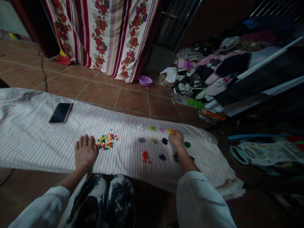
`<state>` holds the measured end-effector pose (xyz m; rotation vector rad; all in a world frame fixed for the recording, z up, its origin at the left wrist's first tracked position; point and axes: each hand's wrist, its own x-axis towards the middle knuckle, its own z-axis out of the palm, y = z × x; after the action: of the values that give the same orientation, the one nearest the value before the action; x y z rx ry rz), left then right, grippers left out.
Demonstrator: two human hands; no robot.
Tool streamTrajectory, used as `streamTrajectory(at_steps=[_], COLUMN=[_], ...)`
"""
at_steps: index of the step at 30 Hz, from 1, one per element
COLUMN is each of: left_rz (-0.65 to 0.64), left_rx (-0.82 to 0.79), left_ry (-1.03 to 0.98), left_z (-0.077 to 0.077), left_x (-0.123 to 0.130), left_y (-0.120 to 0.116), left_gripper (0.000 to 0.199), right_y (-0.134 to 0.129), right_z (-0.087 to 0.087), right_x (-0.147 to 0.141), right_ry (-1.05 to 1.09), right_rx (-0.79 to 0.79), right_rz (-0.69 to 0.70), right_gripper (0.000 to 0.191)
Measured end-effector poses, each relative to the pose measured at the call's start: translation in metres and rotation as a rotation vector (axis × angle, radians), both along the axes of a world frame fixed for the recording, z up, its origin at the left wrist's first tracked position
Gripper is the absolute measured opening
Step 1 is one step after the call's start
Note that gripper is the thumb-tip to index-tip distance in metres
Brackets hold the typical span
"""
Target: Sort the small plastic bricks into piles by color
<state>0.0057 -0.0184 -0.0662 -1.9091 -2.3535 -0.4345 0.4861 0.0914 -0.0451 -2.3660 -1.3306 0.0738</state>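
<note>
The striped cloth (128,145) before you held a phone (61,113) on your left, a loose multicolored heap (106,141) nearer the middle and, toward your right, small clusters, including orange pieces (145,155) and dark green pieces (187,144).

On the cloth (59,148), phone (60,113) left, small piles (145,156) right

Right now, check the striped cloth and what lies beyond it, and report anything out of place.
On the striped cloth, one blue piece sits apart from the mixed-color pieces, and the orange pile straggles at its near side. Beyond, at right, the clothes lie in a jumbled heap.
</note>
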Motion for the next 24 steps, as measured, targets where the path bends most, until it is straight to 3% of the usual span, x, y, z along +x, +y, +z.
streamTrajectory(at_steps=[9,19,24], left_rz=[-0.001,0.005,-0.011], left_rx=[0.002,-0.013,0.003], left_ry=[-0.021,-0.023,-0.017], left_z=[-0.005,-0.001,-0.002], left_x=[-0.002,0.0,-0.001], left_y=[0.001,0.001,0.001], left_gripper=[0.052,0.051,0.05], right_y=[-0.01,-0.023,-0.035], right_z=[0.01,0.011,0.003], right_x=[-0.031,-0.08,-0.114], right_ry=[-0.055,-0.076,-0.06], right_rx=[0.021,0.105,0.215], right_rz=[0.011,0.205,0.289], right_gripper=[0.034,0.028,0.025])
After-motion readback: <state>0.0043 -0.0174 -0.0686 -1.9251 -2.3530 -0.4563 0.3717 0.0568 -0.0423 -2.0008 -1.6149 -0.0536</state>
